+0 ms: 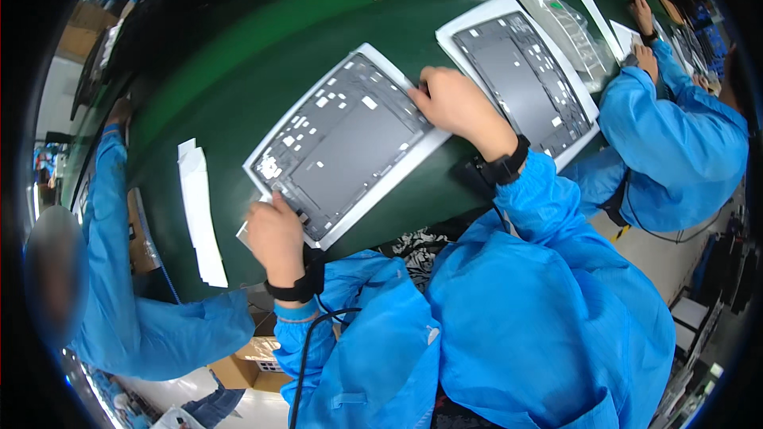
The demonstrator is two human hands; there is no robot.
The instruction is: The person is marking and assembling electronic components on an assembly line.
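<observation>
A dark grey flat device shell [342,151], dotted with small white pieces, lies on a white sheet [358,226] in front of me. My left hand [274,238] grips its near left corner, thumb on top, with the other fingers partly hidden. At the opposite short side, my right hand [457,107] is closed around the right edge. Whether the fingers also hold the white sheet is hard to make out. Both wrists wear black bands. A second, similar grey shell [524,75] rests on a white backing to the right, just beyond my right hand.
The green table [230,103] carries white paper strips [200,214] at the left and clear plastic packaging [560,28] at the far right. Co-workers in blue sleeves [668,127] sit on both sides. A cardboard box [246,369] stands below the table at lower left.
</observation>
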